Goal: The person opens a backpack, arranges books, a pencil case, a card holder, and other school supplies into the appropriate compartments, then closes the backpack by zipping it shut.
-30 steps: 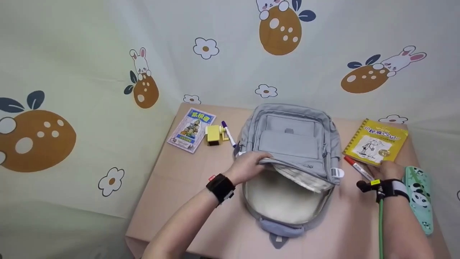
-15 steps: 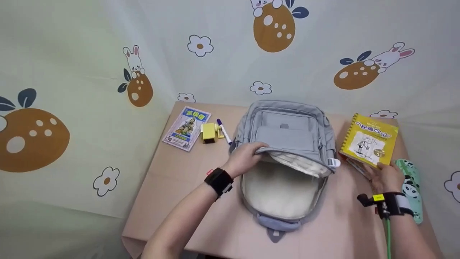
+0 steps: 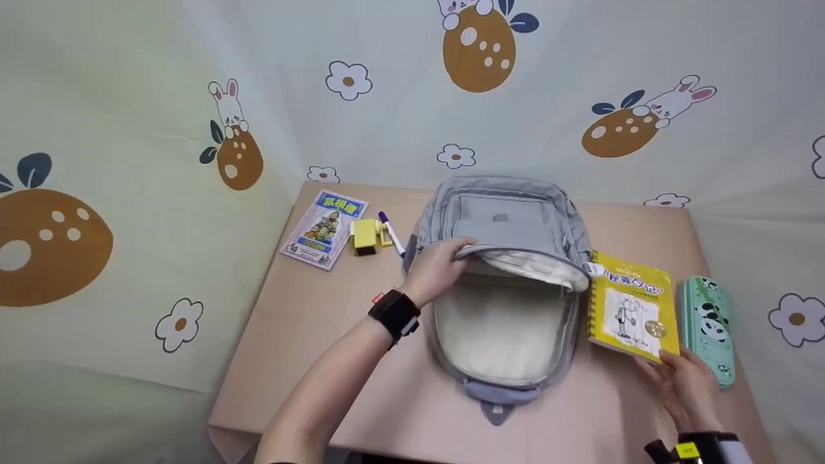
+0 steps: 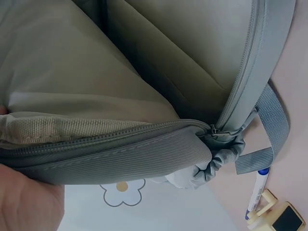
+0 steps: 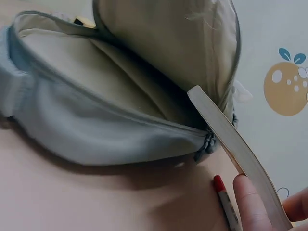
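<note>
A grey backpack (image 3: pixel 503 219) lies on the table with its main compartment unzipped and the pale lining (image 3: pixel 496 328) showing. My left hand (image 3: pixel 437 273) grips the edge of its raised flap; in the left wrist view the thumb side of that hand (image 4: pixel 29 202) is at the zipper edge. My right hand (image 3: pixel 683 380) pinches a yellow book (image 3: pixel 635 306) by its lower right corner, just right of the bag. Seen edge-on in the right wrist view, the book (image 5: pixel 240 154) is between thumb and fingers, its far end overlapping the bag's opening.
A mint panda pencil case (image 3: pixel 708 328) lies at the right. On the left are a comic-style booklet (image 3: pixel 325 229), a small yellow crank-handled box (image 3: pixel 365 236) and a purple-capped marker (image 3: pixel 392 233). A red-capped marker (image 5: pixel 224 199) lies below the book.
My right hand has lifted the yellow book from the table's back right and brought it toward me and left, beside the backpack. My left hand still holds the flap, slightly higher.
</note>
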Available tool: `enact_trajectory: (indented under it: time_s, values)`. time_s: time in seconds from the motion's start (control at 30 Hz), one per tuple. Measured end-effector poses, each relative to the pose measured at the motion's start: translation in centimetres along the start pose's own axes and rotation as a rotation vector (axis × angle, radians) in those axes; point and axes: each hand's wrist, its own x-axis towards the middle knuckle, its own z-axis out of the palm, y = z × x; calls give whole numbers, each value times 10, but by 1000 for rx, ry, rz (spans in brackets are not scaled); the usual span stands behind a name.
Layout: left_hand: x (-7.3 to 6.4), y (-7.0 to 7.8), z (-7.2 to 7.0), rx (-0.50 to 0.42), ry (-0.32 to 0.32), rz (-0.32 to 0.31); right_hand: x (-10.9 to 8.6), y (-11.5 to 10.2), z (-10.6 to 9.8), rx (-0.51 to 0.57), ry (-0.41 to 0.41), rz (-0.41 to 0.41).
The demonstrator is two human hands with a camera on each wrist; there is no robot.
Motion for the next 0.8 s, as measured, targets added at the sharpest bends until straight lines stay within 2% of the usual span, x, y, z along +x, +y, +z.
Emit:
enact_trajectory:
  time_s: [0.07,0.2,0.4,0.53,0.8]
  values:
    - [1,0,-1,-22,5,-5,-6,5,-7,-73,2,-1]
    - [1,1,-2,-53,9,-9,-18,9,-23,-180,-51,15]
    - [0,2,-2,-59,18,-8,-35,7,-37,-262,-160,97]
    - [-1,3,-2,-25,13,-21,-41,15,-23,-287,-233,76]
    - [-2,5,-2,6,-8,4,-38,36,32,-274,-317,30]
